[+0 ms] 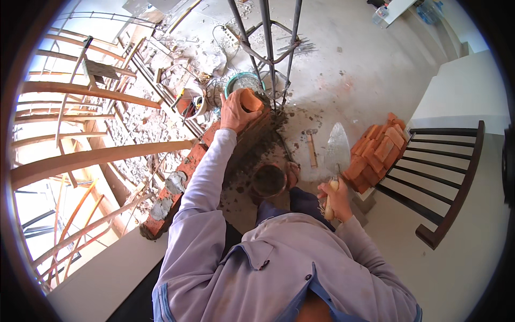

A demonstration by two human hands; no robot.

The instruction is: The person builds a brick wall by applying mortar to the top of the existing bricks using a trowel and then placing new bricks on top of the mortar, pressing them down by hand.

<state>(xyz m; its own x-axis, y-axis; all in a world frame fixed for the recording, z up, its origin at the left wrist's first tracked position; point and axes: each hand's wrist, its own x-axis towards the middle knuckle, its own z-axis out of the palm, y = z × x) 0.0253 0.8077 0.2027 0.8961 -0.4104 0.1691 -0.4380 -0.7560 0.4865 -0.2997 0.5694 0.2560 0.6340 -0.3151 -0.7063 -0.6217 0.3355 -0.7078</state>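
My left hand (236, 111) grips an orange brick (250, 100) at the far end of a low brick row (196, 157) that runs diagonally in front of me, with grey mortar patches (175, 183) on its near part. My right hand (333, 199), at my right side, is closed round the wooden handle of a trowel (337, 148), its metal blade pointing away from me. A dark bucket of mortar (268, 180) sits by my feet. A hammer (312, 153) lies on the floor left of the trowel blade.
Stacked orange bricks (375, 153) lie beside a dark railing (437, 166) on the right. Vertical rebar (266, 37) rises beyond my left hand, near a green basin (240, 80) and a tool bucket (190, 104). Curved formwork boards (91, 161) and rubble fill the left side.
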